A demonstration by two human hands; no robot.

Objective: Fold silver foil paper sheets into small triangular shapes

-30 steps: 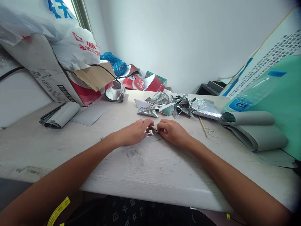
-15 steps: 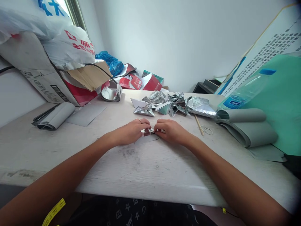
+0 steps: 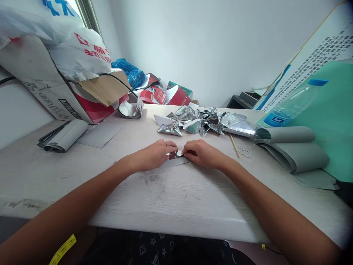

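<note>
Between my hands a sheet of silver foil paper [image 3: 174,162] lies on the table, its grey back showing along the near edge and the shiny side farther in. My left hand [image 3: 154,154] is closed on its left part, a ring on one finger. With fingers pinched, my right hand [image 3: 202,153] grips the right end of the same paper. Fingers hide much of the fold. Just beyond, a pile of folded silver foil pieces [image 3: 193,125] rests on the table [image 3: 182,206].
Rolled grey sheets [image 3: 300,151] and a plastic bottle [image 3: 289,103] stand at right, near a thin stick [image 3: 235,145] and a rubber band [image 3: 245,152]. At left are another grey roll [image 3: 67,135], a flat sheet [image 3: 102,133] and a carton [image 3: 52,88] under plastic bags [image 3: 79,55].
My right hand has shifted very slightly right along the paper, and a little more of the shiny fold shows between the hands. The view has moved slightly.
</note>
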